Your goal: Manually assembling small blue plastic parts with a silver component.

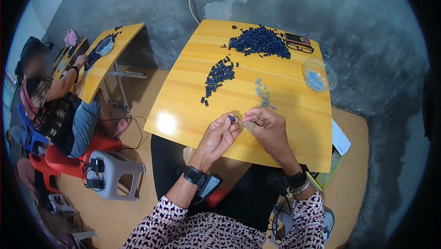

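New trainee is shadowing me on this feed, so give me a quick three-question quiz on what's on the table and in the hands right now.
1. True or false: the left hand pinches a small dark blue piece at its fingertips.
2. Which lies nearest the table's far edge? A) the big pile of dark pieces B) the row of dark pieces C) the small pale blue pieces
3. What stands at the yellow table right edge, holding pale blue pieces?

Key: 1 true. 2 A. 3 A clear plastic container, far from the right hand.
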Action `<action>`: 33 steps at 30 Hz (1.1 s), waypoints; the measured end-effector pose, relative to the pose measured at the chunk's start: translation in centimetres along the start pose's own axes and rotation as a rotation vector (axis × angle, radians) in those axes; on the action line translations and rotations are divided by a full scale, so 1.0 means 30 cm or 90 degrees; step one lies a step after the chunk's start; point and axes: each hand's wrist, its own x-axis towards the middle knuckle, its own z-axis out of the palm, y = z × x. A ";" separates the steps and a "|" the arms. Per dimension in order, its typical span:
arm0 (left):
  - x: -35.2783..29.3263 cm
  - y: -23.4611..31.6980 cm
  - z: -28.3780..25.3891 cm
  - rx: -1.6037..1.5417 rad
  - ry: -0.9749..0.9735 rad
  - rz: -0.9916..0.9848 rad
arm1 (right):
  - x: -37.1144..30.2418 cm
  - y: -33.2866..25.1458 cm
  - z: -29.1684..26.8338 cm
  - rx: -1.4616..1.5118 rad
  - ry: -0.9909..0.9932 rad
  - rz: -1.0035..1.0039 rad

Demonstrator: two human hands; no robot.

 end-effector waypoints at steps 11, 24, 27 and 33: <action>-0.002 0.005 0.004 -0.022 0.015 0.000 | -0.004 -0.021 0.058 -0.069 0.018 -0.048; -0.003 -0.001 -0.010 -0.049 0.024 -0.007 | -0.014 -0.014 0.062 -0.092 0.053 -0.075; -0.003 0.002 -0.015 -0.040 0.022 -0.001 | -0.012 -0.026 0.080 -0.114 0.045 -0.100; -0.004 0.001 -0.019 -0.028 0.006 -0.005 | -0.007 -0.022 0.086 -0.167 0.052 -0.130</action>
